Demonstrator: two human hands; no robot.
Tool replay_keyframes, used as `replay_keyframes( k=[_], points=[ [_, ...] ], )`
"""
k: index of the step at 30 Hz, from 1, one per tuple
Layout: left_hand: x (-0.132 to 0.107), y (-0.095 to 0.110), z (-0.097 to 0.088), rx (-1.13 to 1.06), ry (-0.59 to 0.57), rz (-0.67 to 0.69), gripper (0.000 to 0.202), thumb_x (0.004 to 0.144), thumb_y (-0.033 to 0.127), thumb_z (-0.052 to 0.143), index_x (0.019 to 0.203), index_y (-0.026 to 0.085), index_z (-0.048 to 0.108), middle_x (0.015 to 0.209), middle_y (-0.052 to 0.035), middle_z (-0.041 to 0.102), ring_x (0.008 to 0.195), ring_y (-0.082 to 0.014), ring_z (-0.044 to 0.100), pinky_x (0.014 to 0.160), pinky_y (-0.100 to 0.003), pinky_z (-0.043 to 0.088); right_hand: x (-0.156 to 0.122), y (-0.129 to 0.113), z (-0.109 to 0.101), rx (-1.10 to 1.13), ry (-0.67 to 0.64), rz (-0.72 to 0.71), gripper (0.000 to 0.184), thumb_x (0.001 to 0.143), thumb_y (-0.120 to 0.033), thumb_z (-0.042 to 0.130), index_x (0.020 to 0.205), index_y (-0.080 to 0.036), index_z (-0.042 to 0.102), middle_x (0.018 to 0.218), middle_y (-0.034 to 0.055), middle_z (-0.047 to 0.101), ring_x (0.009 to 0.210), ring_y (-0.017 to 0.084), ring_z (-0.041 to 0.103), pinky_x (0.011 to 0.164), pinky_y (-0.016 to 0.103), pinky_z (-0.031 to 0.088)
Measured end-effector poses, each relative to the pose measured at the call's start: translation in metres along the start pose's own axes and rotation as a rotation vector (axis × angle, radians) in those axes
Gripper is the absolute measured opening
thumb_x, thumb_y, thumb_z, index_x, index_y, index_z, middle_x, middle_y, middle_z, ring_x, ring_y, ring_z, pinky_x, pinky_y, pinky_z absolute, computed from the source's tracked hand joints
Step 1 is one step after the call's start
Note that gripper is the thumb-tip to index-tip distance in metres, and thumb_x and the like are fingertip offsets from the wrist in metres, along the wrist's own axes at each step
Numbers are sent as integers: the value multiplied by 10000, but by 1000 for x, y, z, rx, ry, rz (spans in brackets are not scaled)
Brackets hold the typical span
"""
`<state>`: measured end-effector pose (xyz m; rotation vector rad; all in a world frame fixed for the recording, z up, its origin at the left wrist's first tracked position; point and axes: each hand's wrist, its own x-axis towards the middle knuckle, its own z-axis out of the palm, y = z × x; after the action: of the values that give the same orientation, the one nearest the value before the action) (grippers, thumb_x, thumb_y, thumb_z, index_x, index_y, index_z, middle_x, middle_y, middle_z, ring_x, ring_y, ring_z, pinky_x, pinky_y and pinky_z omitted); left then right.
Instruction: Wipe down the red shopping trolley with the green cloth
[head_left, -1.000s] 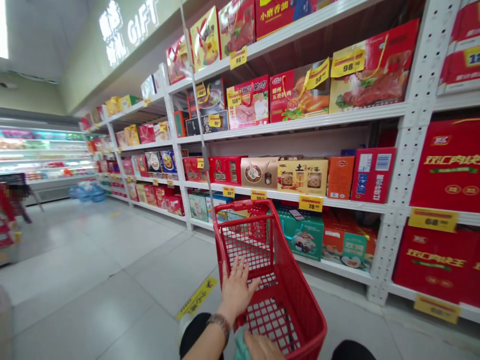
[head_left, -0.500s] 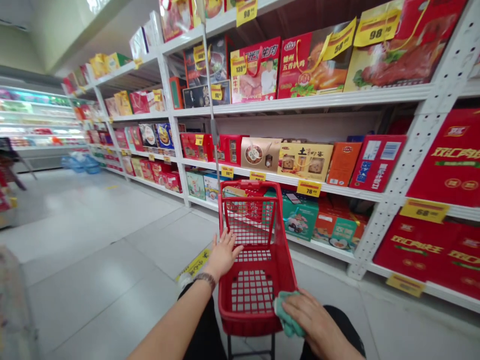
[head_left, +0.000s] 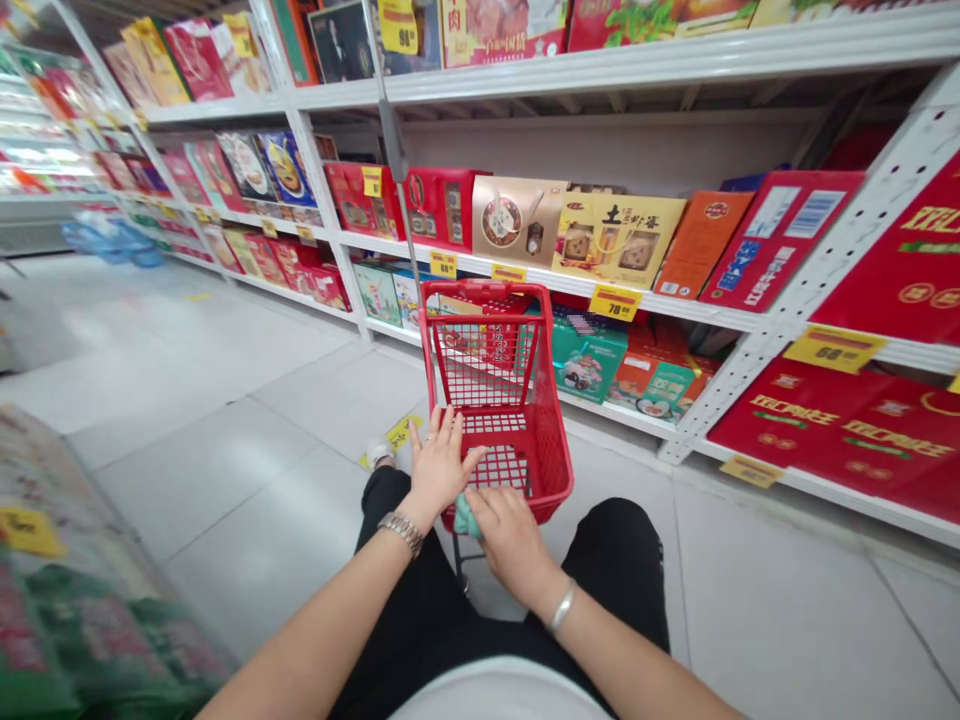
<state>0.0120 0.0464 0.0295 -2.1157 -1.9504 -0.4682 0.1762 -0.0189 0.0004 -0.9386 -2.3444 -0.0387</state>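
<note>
Down at our six o'clock, our left hand (head_left: 442,468) sits open with fingers spread on the red wire shopping cart (head_left: 551,470), while our right hand (head_left: 510,545) curls snugly around a teal cloth (head_left: 466,518) against the cart, gift boxes (head_left: 615,240) lining the shelves at twelve.

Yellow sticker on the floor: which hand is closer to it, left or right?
Left. The left hand is just beside the yellow floor sticker, resting on the red shopping cart; the right hand is farther away, on a green cloth.
</note>
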Motion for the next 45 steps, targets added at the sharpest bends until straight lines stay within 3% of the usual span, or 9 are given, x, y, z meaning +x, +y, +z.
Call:
replay_keyframes(
  k=[3, 8, 14, 20, 26, 33, 40, 43, 45],
  points=[
    [4, -10, -1, -27, -15, -7, 652, 997, 516, 341, 1516, 128, 417, 1583, -184, 392, 1518, -351, 255, 1214, -680, 92, -9, 12, -8, 9, -1, -77, 480, 918, -45, 496, 1373, -193, 545, 1251, 134, 661, 1039, 243, 600, 911, 431, 522],
    [10, -25, -1, -34, -9, -94, 680, 999, 520, 304, 1529, 101, 385, 1605, -210, 337, 1506, -395, 268, 1182, -725, 142, -35, 68, -40, 62, 24, -26, 512, 914, -58, 491, 1389, -241, 548, 1270, 114, 680, 1190, 235, 606, 1048, 484, 475],
    [9, -4, 1, -38, -41, -83, 727, 996, 557, 299, 1481, 36, 445, 1595, -243, 345, 1516, -396, 234, 1206, -655, 178, -27, 106, -56, 114, -60, 108, 378, 950, -167, 505, 1306, -245, 606, 1257, 102, 690, 1219, 242, 613, 1129, 538, 393],
    [6, 17, 4, -69, -19, -50, 768, 952, 621, 404, 1497, 81, 442, 1617, -233, 309, 1522, -432, 178, 1212, -640, 169, -26, 76, -35, 90, 24, 213, 343, 927, -146, 515, 1250, -185, 623, 1123, 128, 707, 1063, 270, 632, 1045, 531, 454],
    [-8, 0, -1, -91, -79, 37, 794, 929, 649, 444, 1522, 123, 406, 1626, -209, 305, 1526, -439, 149, 1199, -675, 166, -25, 37, -46, 342, 57, 186, 397, 924, -136, 491, 1292, -229, 606, 1166, 105, 692, 1062, 237, 641, 929, 413, 541],
    [-26, -17, -6, -149, -56, 116, 771, 935, 639, 448, 1532, 155, 387, 1597, -175, 386, 1536, -396, 152, 1208, -652, 191, -25, 68, -74, 98, 270, 357, 472, 903, -130, 471, 1332, -258, 621, 1239, 120, 668, 1150, 276, 607, 997, 489, 519],
    [-11, -45, -3, -166, -92, 176, 787, 928, 646, 466, 1548, 174, 353, 1622, -168, 336, 1541, -367, 156, 1200, -667, 197, -30, 61, -61, 118, 85, 351, 568, 926, -278, 579, 1484, -244, 476, 1494, 142, 500, 1393, 323, 444, 1119, 574, 427],
    [2, -65, -1, -167, -83, 221, 785, 920, 620, 509, 1567, 221, 312, 1652, -146, 270, 1549, -339, 137, 1202, -640, 222, -30, 60, -56, 161, 29, 264, 593, 932, -178, 515, 1508, -296, 440, 1558, 92, 439, 1470, 298, 345, 1144, 580, 399],
    [9, -76, 1, -175, -97, 256, 787, 914, 599, 536, 1572, 240, 295, 1660, -137, 250, 1550, -325, 140, 1203, -619, 242, -22, 71, -51, 167, 31, 214, 599, 919, -120, 487, 1485, -316, 471, 1524, 81, 486, 1438, 273, 393, 1131, 557, 419]
  ],
)
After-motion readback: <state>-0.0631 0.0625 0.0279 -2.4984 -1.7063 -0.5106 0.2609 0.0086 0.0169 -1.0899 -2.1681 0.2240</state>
